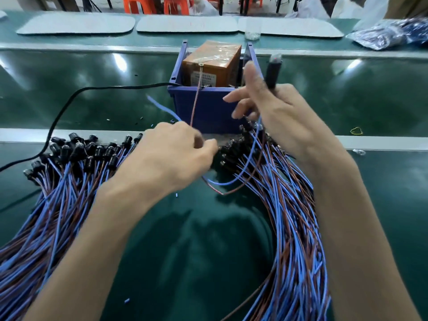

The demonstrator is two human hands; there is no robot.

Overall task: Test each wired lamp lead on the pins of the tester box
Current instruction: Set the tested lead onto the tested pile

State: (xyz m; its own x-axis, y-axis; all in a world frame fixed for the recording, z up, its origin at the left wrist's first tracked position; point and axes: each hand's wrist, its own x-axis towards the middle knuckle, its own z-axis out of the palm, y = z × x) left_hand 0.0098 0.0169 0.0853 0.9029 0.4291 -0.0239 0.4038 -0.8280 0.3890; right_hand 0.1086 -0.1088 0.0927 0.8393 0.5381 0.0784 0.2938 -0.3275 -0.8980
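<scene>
Two big bundles of blue and brown wires with black caps lie on the green mat: a left bundle (67, 181) and a right bundle (291, 218). My left hand (171, 156) hovers between them and pinches a thin wire near the cap ends. My right hand (278, 119) is raised in front of a blue bin (208, 107); it grips a black pen-like tool (273, 70) that points up. One blue and brown wire pair (240, 172) loops down from the right hand toward the mat. The index finger is stretched upward and blurred.
The blue bin holds an orange box (210, 63) wrapped in tape. A black cable (69, 105) runs from the bin to the left edge. Grey pads (185, 24) lie along the far side. A bag of dark parts (391, 35) sits far right; a yellow rubber band (356, 130) lies at the right.
</scene>
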